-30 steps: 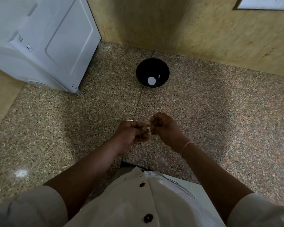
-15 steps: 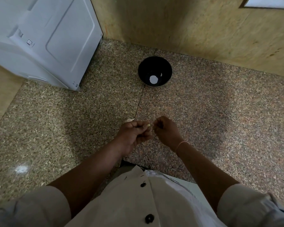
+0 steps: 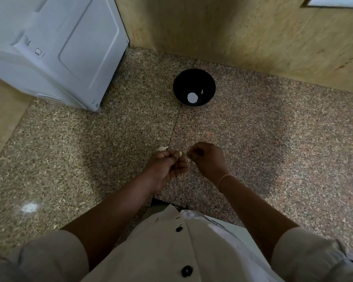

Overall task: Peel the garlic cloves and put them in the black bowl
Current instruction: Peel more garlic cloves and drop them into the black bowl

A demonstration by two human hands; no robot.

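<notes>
The left hand (image 3: 165, 166) is curled around a small pale garlic clove (image 3: 180, 153) and pinches it between thumb and fingers, so only the tip of the clove sticks out. The right hand (image 3: 209, 159) is just beside it, with its fingers curled in tight and its fingertips almost touching the clove. A tiny pale bit (image 3: 189, 160) shows under those fingertips, but it is too small to tell what it is, or if the right hand is holding it. Both hands are up above a speckled stone surface (image 3: 69, 151). A thin pale band (image 3: 224, 178) goes around the right wrist. Another pale piece of garlic (image 3: 163, 148) lies on the stone just past the left hand, next to a thin dark line (image 3: 175, 123) that runs across the stone toward the black bowl (image 3: 180, 83). The bowl stands well apart from the hands, near the tan wall (image 3: 232, 31). Inside it there is a round white spot (image 3: 192, 97) at the bottom and a small pale piece (image 3: 201, 91) close to it – what they are I cannot tell. A big white machine (image 3: 55, 47) stands off to the left of the bowl. At the bottom you can see the person's light shirt (image 3: 167, 247) with black buttons (image 3: 186, 271) – and a rolled-up sleeve on each arm
</notes>
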